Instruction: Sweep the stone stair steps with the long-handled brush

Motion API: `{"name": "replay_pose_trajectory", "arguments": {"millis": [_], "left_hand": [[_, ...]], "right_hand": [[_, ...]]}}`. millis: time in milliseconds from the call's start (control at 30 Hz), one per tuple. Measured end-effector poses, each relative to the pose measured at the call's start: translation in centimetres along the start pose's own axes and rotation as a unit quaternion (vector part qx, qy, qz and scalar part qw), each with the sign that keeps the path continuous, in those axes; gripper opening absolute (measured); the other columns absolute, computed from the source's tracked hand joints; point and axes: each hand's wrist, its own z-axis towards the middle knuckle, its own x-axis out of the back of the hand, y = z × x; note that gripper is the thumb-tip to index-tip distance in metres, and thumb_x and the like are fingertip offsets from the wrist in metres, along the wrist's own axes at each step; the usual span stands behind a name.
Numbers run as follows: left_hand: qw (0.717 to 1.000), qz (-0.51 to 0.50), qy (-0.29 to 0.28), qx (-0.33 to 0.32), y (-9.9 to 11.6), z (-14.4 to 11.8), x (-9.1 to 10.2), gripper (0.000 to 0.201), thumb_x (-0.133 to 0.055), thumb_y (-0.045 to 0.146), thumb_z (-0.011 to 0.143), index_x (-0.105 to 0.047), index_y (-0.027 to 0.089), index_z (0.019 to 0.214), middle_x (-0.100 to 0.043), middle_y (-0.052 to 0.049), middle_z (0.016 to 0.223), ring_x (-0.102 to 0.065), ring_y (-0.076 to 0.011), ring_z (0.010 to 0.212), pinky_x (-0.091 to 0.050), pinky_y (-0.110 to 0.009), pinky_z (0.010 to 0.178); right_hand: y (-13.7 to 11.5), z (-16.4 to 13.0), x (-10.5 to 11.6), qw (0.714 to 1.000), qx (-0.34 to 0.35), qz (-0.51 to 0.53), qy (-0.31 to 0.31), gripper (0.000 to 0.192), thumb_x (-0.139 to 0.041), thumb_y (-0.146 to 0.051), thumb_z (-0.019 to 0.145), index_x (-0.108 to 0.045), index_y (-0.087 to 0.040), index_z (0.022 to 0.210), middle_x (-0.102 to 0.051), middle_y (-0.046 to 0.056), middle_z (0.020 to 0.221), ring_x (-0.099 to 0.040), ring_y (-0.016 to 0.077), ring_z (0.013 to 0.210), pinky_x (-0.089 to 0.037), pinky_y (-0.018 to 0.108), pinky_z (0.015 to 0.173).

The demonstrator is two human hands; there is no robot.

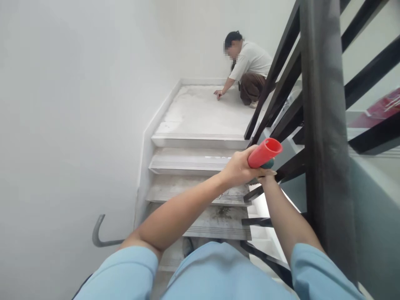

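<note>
- One red tube [265, 152], smooth, round and hollow at its open end, sits in my grip near the middle of the frame, just left of the dark railing; it tilts up to the right, and a dark teal part shows just beneath it.
- My left hand [239, 167] is wrapped around the tube, fingers curled tight over the top.
- My right hand [266, 176] comes up from below and touches the tube's underside; only the top of it shows, so I cannot tell whether it is closed or loose.
- Two bare forearms cross the near foreground, both leaving pale blue short sleeves.
- About five steps [193, 162] descend from me to one flat landing [200, 110], all pale grey, dusty and ribbed with grooved strips at the front edges; dark grime marks the nearer treads.
- One dark railing [321, 125] on the right, made of a thick upright post and several slanted flat bars, with a matt finish.
- One other person [248, 68] crouches at the far end of the landing in a light top and brown trousers, one hand [218, 94] pressed to the floor.
- One grey curved metal hook [99, 233] lies low against the smooth white wall at near left.
</note>
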Motion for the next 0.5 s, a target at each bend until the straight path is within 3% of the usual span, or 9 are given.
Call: {"name": "replay_pose_trajectory", "arguments": {"millis": [100, 167, 333, 500], "left_hand": [[0.997, -0.002, 0.068, 0.022, 0.0, 0.3, -0.1, 0.039, -0.088, 0.031, 0.067, -0.065, 0.017, 0.096, -0.074, -0.007, 0.099, -0.067, -0.0214, 0.090, -0.054, -0.037, 0.085], [0.996, -0.012, 0.086, 0.031, 0.7, 0.2, 0.3, 0.038, -0.088, 0.031, 0.068, -0.065, 0.017, 0.095, -0.074, -0.007, 0.099, -0.066, -0.0211, 0.090, -0.054, -0.037, 0.084], [0.996, -0.066, 0.054, -0.016, 2.7, -0.8, 3.0, 0.036, -0.088, 0.029, 0.068, -0.068, 0.014, 0.094, -0.073, -0.009, 0.101, -0.066, -0.0215, 0.091, -0.054, -0.036, 0.083], [0.998, -0.040, 0.041, 0.005, 0.4, -2.8, 4.5, 0.039, -0.087, 0.029, 0.070, -0.070, 0.015, 0.102, -0.074, -0.009, 0.104, -0.068, -0.0221, 0.093, -0.054, -0.036, 0.086]], "right_hand": [[0.3, -0.4, 0.2, 0.994, -0.083, -0.015, 0.070, 0.031, -0.060, -0.006, 0.074, -0.035, -0.023, 0.067, -0.030, -0.012, 0.046, -0.033, 0.0044, 0.034, -0.032, 0.012, 0.030], [0.5, -0.9, 0.1, 0.991, -0.104, -0.021, 0.083, 0.033, -0.054, 0.000, 0.074, -0.032, -0.023, 0.066, -0.027, -0.013, 0.045, -0.028, 0.0033, 0.033, -0.032, 0.011, 0.030], [0.2, -1.1, -0.9, 0.994, -0.074, -0.015, 0.073, 0.030, -0.049, 0.005, 0.072, -0.035, -0.022, 0.067, -0.033, -0.011, 0.047, -0.034, 0.0036, 0.034, -0.035, 0.011, 0.032], [2.2, -1.3, -2.5, 0.994, -0.059, -0.018, 0.088, 0.029, -0.046, 0.004, 0.073, -0.035, -0.023, 0.069, -0.035, -0.011, 0.046, -0.034, 0.0042, 0.034, -0.031, 0.012, 0.030]]}}
